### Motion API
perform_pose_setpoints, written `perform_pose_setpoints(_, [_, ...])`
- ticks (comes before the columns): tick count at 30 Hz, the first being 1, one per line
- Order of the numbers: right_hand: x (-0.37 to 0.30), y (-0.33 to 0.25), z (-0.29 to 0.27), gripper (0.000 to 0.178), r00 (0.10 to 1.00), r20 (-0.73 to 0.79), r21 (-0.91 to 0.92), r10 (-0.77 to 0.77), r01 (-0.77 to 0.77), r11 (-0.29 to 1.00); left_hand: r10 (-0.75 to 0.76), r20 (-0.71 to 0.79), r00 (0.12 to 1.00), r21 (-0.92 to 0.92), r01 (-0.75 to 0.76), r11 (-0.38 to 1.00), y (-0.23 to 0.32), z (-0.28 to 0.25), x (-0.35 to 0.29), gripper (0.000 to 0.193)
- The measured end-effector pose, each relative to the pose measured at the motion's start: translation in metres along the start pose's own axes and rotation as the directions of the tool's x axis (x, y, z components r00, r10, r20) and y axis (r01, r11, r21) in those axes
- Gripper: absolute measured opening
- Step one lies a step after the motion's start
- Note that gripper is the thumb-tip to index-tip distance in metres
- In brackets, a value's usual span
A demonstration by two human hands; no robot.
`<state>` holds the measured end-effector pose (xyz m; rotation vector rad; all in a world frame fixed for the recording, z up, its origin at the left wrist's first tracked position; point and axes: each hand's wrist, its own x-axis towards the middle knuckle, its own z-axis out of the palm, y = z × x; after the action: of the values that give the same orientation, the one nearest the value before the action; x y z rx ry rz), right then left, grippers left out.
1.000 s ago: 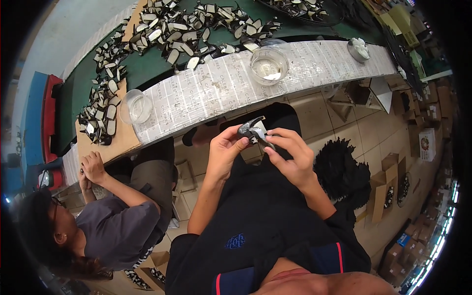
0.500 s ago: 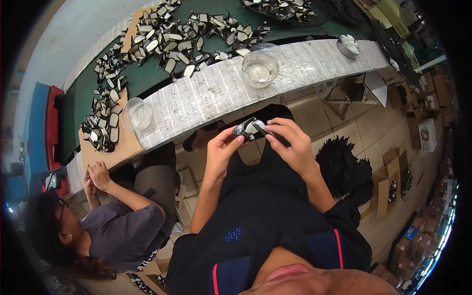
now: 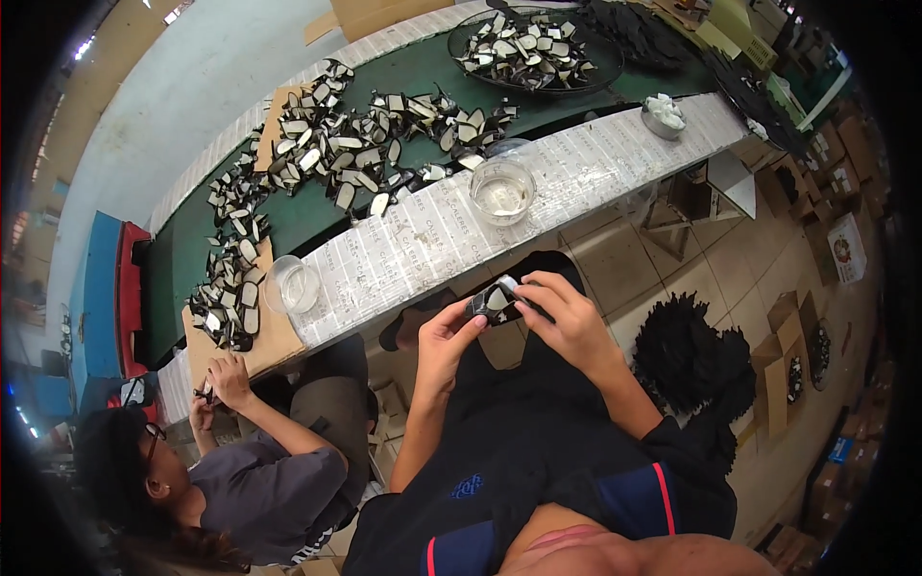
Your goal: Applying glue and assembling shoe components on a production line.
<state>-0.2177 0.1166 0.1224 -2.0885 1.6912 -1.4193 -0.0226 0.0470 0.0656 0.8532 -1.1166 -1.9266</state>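
Note:
In front of my lap, my left hand point(image 3: 448, 336) pinches one end of a small black piece with a pale, rounded face point(image 3: 494, 300). My right hand point(image 3: 569, 315) closes finger and thumb on the dark edge at the other end. A small white bit point(image 3: 508, 282) shows by the right fingertips; whether it is part of the piece cannot be told. Many similar black-and-pale pieces point(image 3: 355, 158) lie heaped on the green bench top point(image 3: 403, 82). A clear round bowl point(image 3: 502, 192) stands on the paper-covered ledge point(image 3: 394, 245), beyond my hands.
Left of me a co-worker point(image 3: 259, 480) sits, hands at a cardboard sheet point(image 3: 274, 331). Another clear bowl point(image 3: 293, 285) is near them. A dark tray point(image 3: 538, 86) of pieces and a bowl of white wads point(image 3: 663, 115) stand far right. A black ruffled heap point(image 3: 691, 355) and cartons point(image 3: 778, 365) are right.
The whole view has shifted, so the bench sits lower in the picture. My hands have drawn closer around the piece, which is tilted differently. The co-worker's hands have risen slightly apart.

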Motion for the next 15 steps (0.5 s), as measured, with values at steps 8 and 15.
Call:
perform_pose_setpoints(8, [-0.001, -0.001, -0.01, 0.025, 0.993, -0.073, 0.011, 0.089, -0.088, 0.996, -0.124, 0.024, 0.992, -0.167, 0.127, 0.978, 0.003, -0.001, -0.002, 0.03])
perform_pose_setpoints(15, [-0.001, -0.013, -0.008, 0.025, 0.973, -0.001, 0.186, 0.229, -0.225, 0.956, -0.135, 0.025, 0.99, -0.242, 0.137, 0.96, -0.001, -0.007, 0.003, 0.032])
